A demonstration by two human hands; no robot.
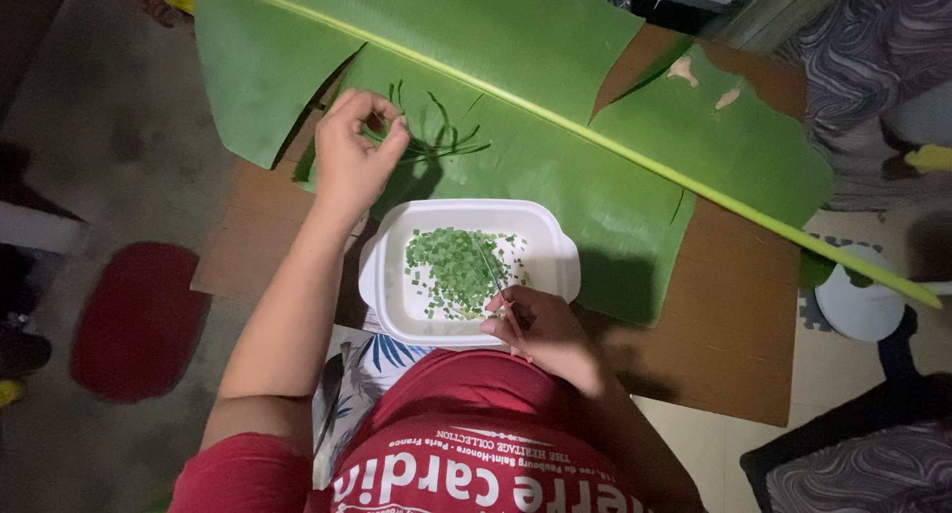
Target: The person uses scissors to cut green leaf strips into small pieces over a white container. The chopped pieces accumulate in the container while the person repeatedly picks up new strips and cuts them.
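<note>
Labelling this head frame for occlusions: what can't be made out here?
- Thin tool in the right hand: its grip is hidden inside the fist, and the tip over the white dish is too fine to identify.
- What the left hand pinches: fingers cover it; only thin green strips show beside it.
- Banana leaf: its top is cut off by the frame's upper edge.
- Pale bits on the leaf: too small to tell.
</note>
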